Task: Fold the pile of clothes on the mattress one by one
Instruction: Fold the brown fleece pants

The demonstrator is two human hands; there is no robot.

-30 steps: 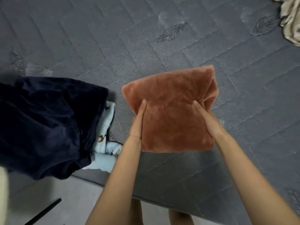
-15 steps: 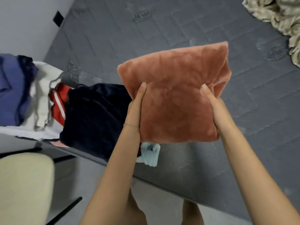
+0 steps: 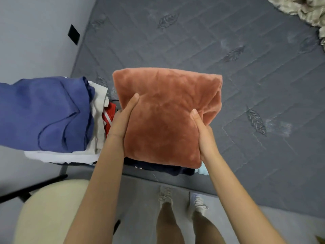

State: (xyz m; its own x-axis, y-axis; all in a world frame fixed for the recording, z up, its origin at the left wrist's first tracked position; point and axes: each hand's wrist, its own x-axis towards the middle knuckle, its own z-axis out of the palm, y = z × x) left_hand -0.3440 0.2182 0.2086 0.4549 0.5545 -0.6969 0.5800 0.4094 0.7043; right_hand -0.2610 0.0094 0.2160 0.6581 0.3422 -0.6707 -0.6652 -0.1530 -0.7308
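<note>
Left grip: the left hand (image 3: 121, 120) clasps the left edge of the rust plush garment (image 3: 167, 117), thumb flat on top, its other fingers hidden under the cloth.
Right grip: the right hand (image 3: 204, 136) clamps the right edge the same way, its thumb denting the pile.
Between the hands: the rust plush garment, folded into a thick square, held over the near edge of the mattress (image 3: 246, 81). I cannot tell whether it rests on what lies below.
Under the hands: a navy garment (image 3: 158, 167), with a pale blue scrap (image 3: 202, 170) poking out by the right wrist.
Left of the left hand: a red striped piece (image 3: 110, 115), a cream cloth (image 3: 100, 111), then a blue folded garment (image 3: 47, 113).
Far beyond the right hand: a crumpled beige cloth (image 3: 302, 9).
Below the forearms: two shoes (image 3: 165, 194) on the floor and a cream seat (image 3: 47, 208).
</note>
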